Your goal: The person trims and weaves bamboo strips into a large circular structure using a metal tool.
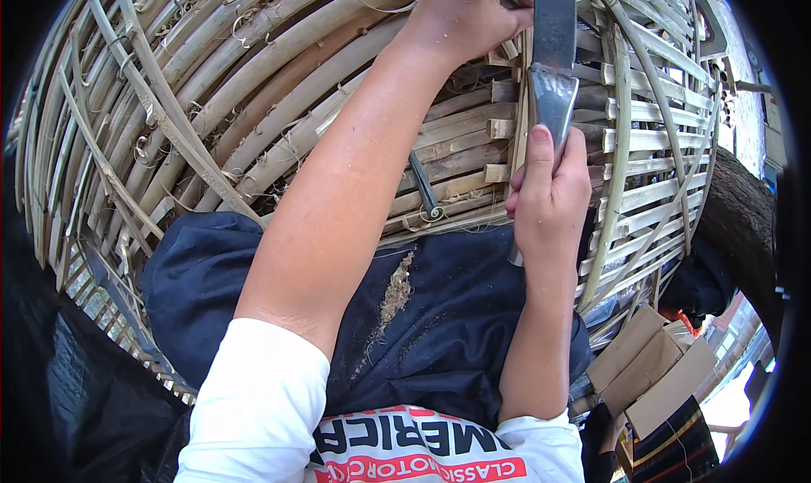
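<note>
Broad-bladed metal knife [554,31], at one o'clock from centre, pointing toward twelve; blade cut off by the upper edge, handle largely hidden by the grasp. Right hand [551,183], toward two o'clock: fingers wrapped firmly around the handle, thumb laid along it, butt just showing below. Left hand [469,14], between twelve and one o'clock, just beside the blade: fingers curled, partly out of frame; impossible to tell whether pinching anything. Pale strip [521,111] directly at nine o'clock of the knife, partly covered by blade and right hand; ends hard to trace. Slender dark rod [424,189] just above centre, upper part hidden behind the left forearm; kind uncertain. Curved bamboo slats [279,65] at eleven o'clock, interrupted by the same forearm. Dark cloth [473,289] toward six o'clock, bearing fine shavings [395,293]. Cardboard box [646,356] at four o'clock, contents indistinct.
</note>
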`<act>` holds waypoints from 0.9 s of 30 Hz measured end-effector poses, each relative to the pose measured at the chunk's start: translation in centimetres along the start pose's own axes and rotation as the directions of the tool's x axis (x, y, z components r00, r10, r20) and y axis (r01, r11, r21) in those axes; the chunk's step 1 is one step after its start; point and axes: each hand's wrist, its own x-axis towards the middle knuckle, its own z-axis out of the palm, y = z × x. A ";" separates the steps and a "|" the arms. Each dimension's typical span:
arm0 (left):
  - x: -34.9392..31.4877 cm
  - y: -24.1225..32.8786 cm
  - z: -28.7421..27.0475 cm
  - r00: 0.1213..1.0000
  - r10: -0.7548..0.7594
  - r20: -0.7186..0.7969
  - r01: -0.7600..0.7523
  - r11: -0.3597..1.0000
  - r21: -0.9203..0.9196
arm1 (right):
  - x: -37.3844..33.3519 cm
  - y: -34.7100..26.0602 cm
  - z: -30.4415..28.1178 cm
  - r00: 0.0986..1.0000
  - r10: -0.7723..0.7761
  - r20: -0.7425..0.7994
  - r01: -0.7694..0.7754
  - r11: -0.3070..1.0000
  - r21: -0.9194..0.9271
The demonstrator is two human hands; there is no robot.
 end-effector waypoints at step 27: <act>3.6 -2.6 -2.4 0.944 0.008 0.330 -0.256 0.650 0.716 | -0.6 1.6 -0.2 0.998 -0.060 -0.028 0.064 0.980 0.186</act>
